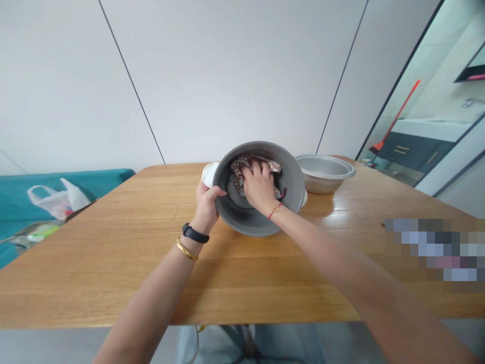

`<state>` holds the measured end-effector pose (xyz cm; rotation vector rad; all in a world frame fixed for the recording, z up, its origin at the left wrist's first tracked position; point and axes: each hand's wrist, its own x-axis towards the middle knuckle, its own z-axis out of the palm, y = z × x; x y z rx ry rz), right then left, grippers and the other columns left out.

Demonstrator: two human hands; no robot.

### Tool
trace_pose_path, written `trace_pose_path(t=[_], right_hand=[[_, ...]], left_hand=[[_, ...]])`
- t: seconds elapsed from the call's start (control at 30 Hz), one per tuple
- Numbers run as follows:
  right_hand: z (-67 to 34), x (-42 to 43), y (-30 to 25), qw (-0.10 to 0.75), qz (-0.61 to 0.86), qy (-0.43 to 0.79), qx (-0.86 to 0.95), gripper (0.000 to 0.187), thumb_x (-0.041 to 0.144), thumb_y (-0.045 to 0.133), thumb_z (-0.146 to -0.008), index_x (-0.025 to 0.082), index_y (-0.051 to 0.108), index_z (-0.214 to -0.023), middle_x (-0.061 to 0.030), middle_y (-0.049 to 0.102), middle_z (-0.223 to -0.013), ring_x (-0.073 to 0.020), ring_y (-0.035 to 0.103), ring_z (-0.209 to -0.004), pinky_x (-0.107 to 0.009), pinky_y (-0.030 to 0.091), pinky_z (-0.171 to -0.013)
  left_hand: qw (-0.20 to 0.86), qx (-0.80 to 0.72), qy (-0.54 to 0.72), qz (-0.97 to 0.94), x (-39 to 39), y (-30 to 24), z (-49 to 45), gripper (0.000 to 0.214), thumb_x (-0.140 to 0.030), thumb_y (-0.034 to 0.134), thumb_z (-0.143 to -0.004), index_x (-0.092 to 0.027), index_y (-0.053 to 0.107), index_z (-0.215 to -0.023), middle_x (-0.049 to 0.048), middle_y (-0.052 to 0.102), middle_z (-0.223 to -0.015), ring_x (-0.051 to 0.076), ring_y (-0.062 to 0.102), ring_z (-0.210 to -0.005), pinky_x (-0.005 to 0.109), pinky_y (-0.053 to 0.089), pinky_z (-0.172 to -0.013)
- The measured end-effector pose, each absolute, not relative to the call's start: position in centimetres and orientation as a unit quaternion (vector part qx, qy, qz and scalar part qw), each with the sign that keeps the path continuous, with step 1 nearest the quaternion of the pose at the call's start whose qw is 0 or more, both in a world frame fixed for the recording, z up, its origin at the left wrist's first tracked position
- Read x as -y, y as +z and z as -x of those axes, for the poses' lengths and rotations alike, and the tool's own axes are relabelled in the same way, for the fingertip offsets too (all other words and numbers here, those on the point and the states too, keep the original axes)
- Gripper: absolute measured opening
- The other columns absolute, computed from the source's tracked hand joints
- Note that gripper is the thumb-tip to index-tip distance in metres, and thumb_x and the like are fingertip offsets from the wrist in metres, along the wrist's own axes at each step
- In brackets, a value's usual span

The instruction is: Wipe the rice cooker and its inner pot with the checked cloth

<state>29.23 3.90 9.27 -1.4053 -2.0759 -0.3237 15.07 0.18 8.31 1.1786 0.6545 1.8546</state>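
A grey metal pot is tilted toward me on the wooden table, its mouth facing the camera. My left hand grips its left rim, fingers curled over the edge. My right hand is inside the pot, pressing a patterned brown and white cloth against the pot's bottom. Something white shows behind the pot's left side, and a bit of white also peeks out at its right.
A second metal basin stands just right of the pot. A teal sofa with a white plastic bag lies beyond the table's left edge. A glass door is at the right. A blurred patch covers the table's right part.
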Motion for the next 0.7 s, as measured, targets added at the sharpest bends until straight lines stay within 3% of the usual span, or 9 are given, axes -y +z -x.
trace_pose_path(t=[0.13, 0.2, 0.33, 0.4, 0.47, 0.53, 0.6, 0.7], right_hand=[[-26.2, -2.8, 8.1, 0.334, 0.464, -0.069, 0.818, 0.044, 0.021, 0.031, -0.101, 0.015, 0.059, -0.134, -0.0102, 0.043, -0.156, -0.0322, 0.031, -0.138, -0.046, 0.026, -0.115], [-25.7, -1.8, 7.9, 0.324, 0.436, -0.031, 0.839, 0.043, 0.02, 0.029, -0.102, 0.013, 0.061, -0.13, -0.0111, 0.053, -0.148, -0.0284, 0.038, -0.135, -0.041, 0.028, -0.114], [-27.7, 0.7, 7.9, 0.231, 0.43, 0.051, 0.872, 0.037, 0.023, 0.035, -0.1, 0.017, 0.067, -0.117, -0.011, 0.07, -0.117, -0.0243, 0.06, -0.11, -0.035, 0.043, -0.095], [-29.9, 2.0, 8.0, 0.172, 0.43, 0.032, 0.885, 0.033, 0.028, 0.04, -0.098, 0.02, 0.071, -0.106, -0.012, 0.072, -0.107, -0.0267, 0.063, -0.101, -0.037, 0.047, -0.086], [-32.1, 2.8, 8.2, 0.134, 0.429, -0.032, 0.893, 0.026, 0.028, 0.048, -0.094, 0.02, 0.073, -0.091, -0.014, 0.072, -0.097, -0.0314, 0.063, -0.102, -0.044, 0.046, -0.088], [-34.1, 2.7, 8.5, 0.121, 0.439, -0.092, 0.885, 0.021, 0.019, 0.053, -0.089, 0.019, 0.07, -0.077, -0.0142, 0.071, -0.086, -0.0344, 0.06, -0.107, -0.053, 0.041, -0.1], [-35.6, 1.7, 9.1, 0.158, 0.452, -0.102, 0.872, 0.025, 0.01, 0.051, -0.085, 0.021, 0.067, -0.07, -0.0118, 0.07, -0.081, -0.0343, 0.055, -0.116, -0.061, 0.025, -0.113], [-36.8, -0.8, 11.7, 0.268, 0.393, -0.039, 0.879, 0.027, 0.012, 0.045, -0.09, 0.026, 0.069, -0.085, -0.0058, 0.074, -0.105, -0.0284, 0.046, -0.133, -0.06, 0.007, -0.122]], left_hand=[[0.406, -0.254, 0.748, -0.46, 0.2, 8.4, -15.9, 0.056, -0.009, 0.063, -0.052, -0.023, 0.068, -0.106, 0.0011, 0.07, -0.105, 0.026, 0.061, -0.114, 0.033, 0.048, -0.101], [0.4, -0.254, 0.753, -0.456, 0.3, 8.5, -16.1, 0.055, -0.01, 0.063, -0.051, -0.024, 0.067, -0.104, 0.0005, 0.07, -0.104, 0.026, 0.06, -0.115, 0.032, 0.047, -0.103], [0.384, -0.268, 0.772, -0.43, 0.4, 8.5, -15.8, 0.052, -0.011, 0.062, -0.051, -0.023, 0.066, -0.102, -0.0003, 0.069, -0.098, 0.023, 0.063, -0.105, 0.031, 0.049, -0.095], [0.383, -0.274, 0.776, -0.419, 0.5, 8.5, -15.5, 0.052, -0.012, 0.061, -0.052, -0.022, 0.066, -0.103, 0.0, 0.069, -0.097, 0.022, 0.063, -0.1, 0.031, 0.05, -0.091], [0.388, -0.276, 0.775, -0.416, 0.8, 8.4, -15.2, 0.053, -0.012, 0.061, -0.053, -0.022, 0.067, -0.104, 0.0003, 0.07, -0.098, 0.022, 0.063, -0.097, 0.031, 0.051, -0.087], [0.391, -0.272, 0.774, -0.417, 1.1, 8.3, -15.2, 0.052, -0.011, 0.061, -0.054, -0.021, 0.067, -0.105, 0.0004, 0.07, -0.098, 0.022, 0.062, -0.094, 0.03, 0.052, -0.084], [0.39, -0.269, 0.775, -0.419, 1.3, 8.3, -15.5, 0.051, -0.01, 0.061, -0.053, -0.021, 0.067, -0.103, 0.0004, 0.07, -0.096, 0.021, 0.062, -0.093, 0.029, 0.052, -0.082], [0.388, -0.272, 0.773, -0.421, 1.5, 8.5, -16.1, 0.05, -0.01, 0.061, -0.053, -0.021, 0.067, -0.102, 0.0002, 0.069, -0.095, 0.022, 0.063, -0.095, 0.029, 0.052, -0.082]])
